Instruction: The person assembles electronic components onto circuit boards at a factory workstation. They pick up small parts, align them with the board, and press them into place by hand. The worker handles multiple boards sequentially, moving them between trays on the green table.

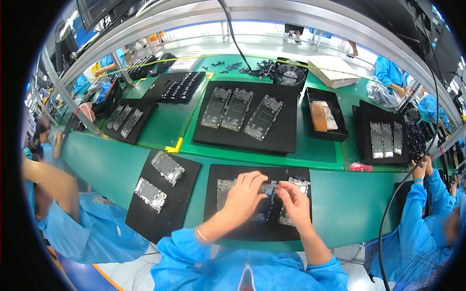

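On a black foam mat in front of me lie several phone circuit boards. My left hand is closed, thumb and fingers gripping the top part of the middle circuit board, near a small blue patch. At that board's upper right corner my right hand is pinched; whatever sits between its fingertips is too small to make out. A left circuit board is partly covered by my left hand. Another circuit board lies partly behind my right hand.
A second mat with two circuit boards lies to the left. Beyond are a stacked mat with three boards, a black tray, a fan and white sheets. Co-workers sit close on both sides; a cable hangs at right.
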Demonstrator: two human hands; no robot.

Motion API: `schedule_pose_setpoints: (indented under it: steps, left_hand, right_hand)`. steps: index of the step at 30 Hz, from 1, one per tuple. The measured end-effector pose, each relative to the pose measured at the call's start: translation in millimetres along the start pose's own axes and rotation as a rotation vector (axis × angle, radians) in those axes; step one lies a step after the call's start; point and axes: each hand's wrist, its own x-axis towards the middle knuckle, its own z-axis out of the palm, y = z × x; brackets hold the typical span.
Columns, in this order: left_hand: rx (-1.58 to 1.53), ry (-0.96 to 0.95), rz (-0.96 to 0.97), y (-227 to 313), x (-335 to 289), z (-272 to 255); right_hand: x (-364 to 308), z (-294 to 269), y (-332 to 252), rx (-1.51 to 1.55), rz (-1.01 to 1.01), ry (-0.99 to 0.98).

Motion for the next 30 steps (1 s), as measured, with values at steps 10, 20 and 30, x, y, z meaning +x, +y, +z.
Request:
schedule_pose_setpoints:
  steps: [10, 20, 30]
  left_hand:
    - [0.206, 0.211, 0.100, 27.8, -31.3, 3.2]
    - [0.272, 0.269, 0.176, 33.1, -46.5, 5.7]
    - [0.197, 0.342, 0.283, 25.9, -55.9, 8.0]
  right_hand:
    - [-27.1, 6.1, -19.3, 0.016, -0.087, 0.038]
    - [-38.8, 7.4, -30.4, 0.045, -0.096, 0.031]
    - [-44.6, -1.5, -31.9, 0.038, -0.118, -0.073]
